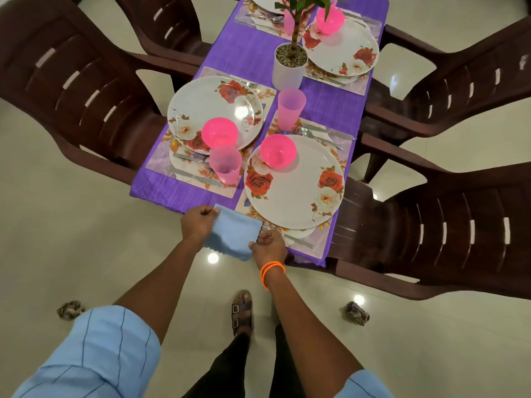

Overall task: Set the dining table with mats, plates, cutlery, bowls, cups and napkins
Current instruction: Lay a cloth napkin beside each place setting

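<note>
Napkin [233,235], soft and light, hangs stretched at the tabletop's [324,107] near edge, just left of the near plate [293,185]; left hand [198,222] and right hand [268,247] pinch opposite edges, likely the best hold.

A glossy pale tiled floor [86,225] mirrors round ceiling lights as bright spots. Dark brown slatted plastic chairs [71,90] stand along both long sides of the purple-covered bench [324,107]. Two crumpled scraps [357,313] lie on the floor.
</note>
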